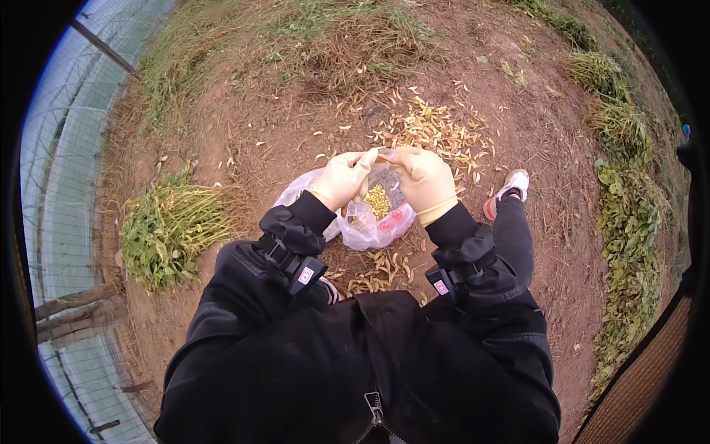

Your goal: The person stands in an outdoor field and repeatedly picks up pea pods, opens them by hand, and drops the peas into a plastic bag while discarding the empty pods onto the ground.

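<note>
Both my hands wear thin cream gloves and meet above a translucent plastic bag (363,236). Between my left hand (345,178) and my right hand (425,180) is a slim tan bean pod (386,159), pinched by the fingers of each. A brownish bit, perhaps another pod, shows under the left palm. Inside the open bag lies a heap of yellow beans (377,202). The bag rests on the soil and bears red printing. Just beyond my right hand, tan pods or husks (430,130) are spread in a pile.
More husks (383,272) lie close to my feet. A bundle of leafy green stalks (166,230) rests at left, before a wire-mesh fence (72,166). Dry plants (355,50) are heaped at the far side. A leafy row (629,222) runs along the right.
</note>
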A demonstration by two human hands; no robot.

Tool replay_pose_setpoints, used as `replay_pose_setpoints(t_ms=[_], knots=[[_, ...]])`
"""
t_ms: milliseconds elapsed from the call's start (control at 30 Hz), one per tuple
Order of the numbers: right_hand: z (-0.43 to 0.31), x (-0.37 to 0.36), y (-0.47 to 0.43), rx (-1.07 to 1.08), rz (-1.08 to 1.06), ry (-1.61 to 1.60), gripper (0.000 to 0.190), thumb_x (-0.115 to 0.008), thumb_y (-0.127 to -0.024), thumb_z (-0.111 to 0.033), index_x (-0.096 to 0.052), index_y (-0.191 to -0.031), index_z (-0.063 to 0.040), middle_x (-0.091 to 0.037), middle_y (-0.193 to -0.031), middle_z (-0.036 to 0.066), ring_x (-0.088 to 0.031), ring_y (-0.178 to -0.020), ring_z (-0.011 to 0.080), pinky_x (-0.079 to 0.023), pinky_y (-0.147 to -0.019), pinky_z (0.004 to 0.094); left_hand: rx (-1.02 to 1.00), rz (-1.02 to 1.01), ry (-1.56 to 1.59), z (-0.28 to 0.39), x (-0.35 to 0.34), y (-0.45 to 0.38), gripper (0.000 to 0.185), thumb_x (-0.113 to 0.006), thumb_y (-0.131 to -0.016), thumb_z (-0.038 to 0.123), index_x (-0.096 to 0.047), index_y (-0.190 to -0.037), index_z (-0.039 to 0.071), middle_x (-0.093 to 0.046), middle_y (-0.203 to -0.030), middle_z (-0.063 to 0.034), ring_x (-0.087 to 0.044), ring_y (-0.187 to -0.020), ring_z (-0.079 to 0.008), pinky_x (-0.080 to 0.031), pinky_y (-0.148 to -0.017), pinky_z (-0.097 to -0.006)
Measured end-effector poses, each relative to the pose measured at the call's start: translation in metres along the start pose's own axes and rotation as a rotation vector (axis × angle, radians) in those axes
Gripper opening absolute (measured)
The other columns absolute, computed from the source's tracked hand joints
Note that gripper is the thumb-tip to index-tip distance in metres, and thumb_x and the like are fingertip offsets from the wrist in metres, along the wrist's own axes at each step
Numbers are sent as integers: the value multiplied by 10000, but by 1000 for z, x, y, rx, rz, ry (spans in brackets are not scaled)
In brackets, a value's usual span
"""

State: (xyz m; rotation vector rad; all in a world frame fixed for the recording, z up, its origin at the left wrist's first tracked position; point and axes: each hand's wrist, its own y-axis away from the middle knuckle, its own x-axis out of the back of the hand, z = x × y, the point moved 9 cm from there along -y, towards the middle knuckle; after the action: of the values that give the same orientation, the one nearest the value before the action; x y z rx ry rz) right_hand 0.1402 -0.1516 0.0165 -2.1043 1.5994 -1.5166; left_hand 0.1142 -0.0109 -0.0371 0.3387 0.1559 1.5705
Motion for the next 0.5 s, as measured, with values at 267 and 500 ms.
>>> replay_pose_setpoints(t_ms=[267,500], knots=[[-25,-3,-2,154,-31,183,34,-576,-754,-81,-608,-754,-92,-630,-820,52,-639,-819,250,-518,-711,355,53,-59,-193,1,-7,-1,332,-542,-964,359,-615,-902,41,-512,-588,22,-458,-476,-59,-386,-446,-223],[21,-27,7,-354,-79,-495,232,-648,-857,-129,-657,-1075,-47,-680,-1035,71,-655,-931,216,-517,-799,307,-75,38,58,-2,2,-8,312,-515,-976,339,-613,-943,45,-477,-520,16,-409,-398,-68,-323,-352,-220]])
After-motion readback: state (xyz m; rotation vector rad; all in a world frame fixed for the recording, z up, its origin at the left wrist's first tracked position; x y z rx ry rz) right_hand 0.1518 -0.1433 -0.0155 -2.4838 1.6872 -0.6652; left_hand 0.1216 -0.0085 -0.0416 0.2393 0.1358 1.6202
